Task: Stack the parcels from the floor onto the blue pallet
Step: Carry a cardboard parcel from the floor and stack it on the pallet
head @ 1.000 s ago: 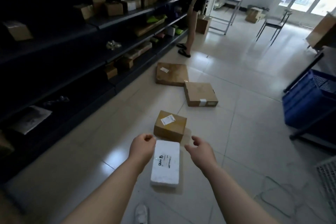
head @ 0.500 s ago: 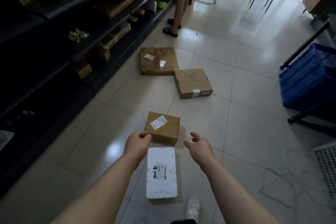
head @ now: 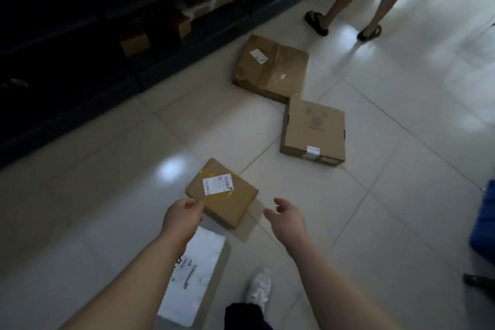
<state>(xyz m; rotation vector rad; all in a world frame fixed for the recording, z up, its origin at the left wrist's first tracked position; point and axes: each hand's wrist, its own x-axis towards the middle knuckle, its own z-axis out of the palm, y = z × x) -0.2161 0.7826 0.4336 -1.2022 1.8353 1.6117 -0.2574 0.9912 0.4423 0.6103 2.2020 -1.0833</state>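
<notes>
Below, 4 parcels lay on the tiled floor [head: 401, 195]: a white parcel [head: 198, 276] nearest, a small brown parcel [head: 227, 201] beyond it, then 2 larger brown parcels [head: 313, 128] farther off. Both hands reached toward the small one, holding nothing. The left hand [head: 182, 218] had its fingers curled loosely beside the box's near corner; the right hand [head: 288, 218] hung spread, fingers released. A blue pallet edge [head: 486, 222] showed at right.
</notes>
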